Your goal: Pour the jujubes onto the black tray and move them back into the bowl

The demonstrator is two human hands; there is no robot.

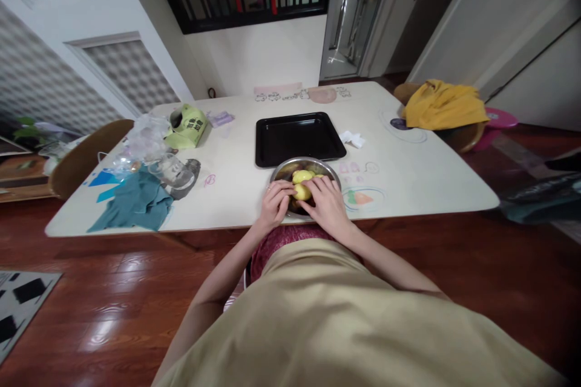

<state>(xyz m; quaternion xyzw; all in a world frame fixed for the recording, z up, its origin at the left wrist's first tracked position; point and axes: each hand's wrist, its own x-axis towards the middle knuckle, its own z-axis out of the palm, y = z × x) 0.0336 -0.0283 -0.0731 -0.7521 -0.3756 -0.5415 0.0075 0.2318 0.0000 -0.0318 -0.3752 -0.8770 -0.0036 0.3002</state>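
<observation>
A metal bowl (333, 171) stands at the near edge of the white table, holding several smooth yellow lumps that look like peeled potatoes. My left hand (275, 201) reaches over the bowl's left side, fingers curled against one yellow potato (302, 192). From the right, my right hand (327, 202) has its thumb and fingers around the same potato. Both hands are closed on it, low inside the bowl. More potatoes (302, 176) lie just behind it, partly covered by my fingers. Directly beyond the bowl is a black baking tray (297, 138).
A crumpled white tissue (353, 139) lies right of the tray. On the left are a teal cloth (136, 202), clear plastic bags (143, 139), a green package (187, 127) and a grey-and-white item (179, 174). A yellow garment (445, 106) drapes a chair at right.
</observation>
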